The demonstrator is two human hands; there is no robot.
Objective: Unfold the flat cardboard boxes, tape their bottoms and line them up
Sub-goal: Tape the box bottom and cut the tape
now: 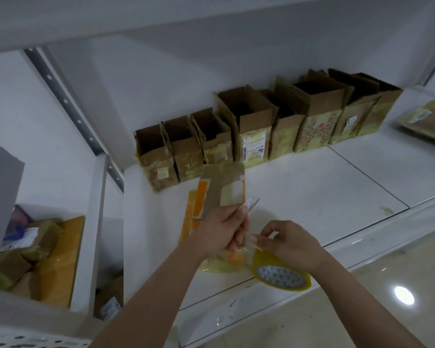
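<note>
the flat cardboard box (221,189) lies just in front of the row of opened boxes (261,126), light, bendy, best gripped by its edges. left hand (220,231) pinches its near end; right hand (290,243) pinches sticky film off the tape roll (281,273).

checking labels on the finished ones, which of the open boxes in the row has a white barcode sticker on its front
The tall open box fourth from the row's left end: a white barcode label sits low on its front. Its three left neighbours are shorter and show no such white barcode label.
</note>
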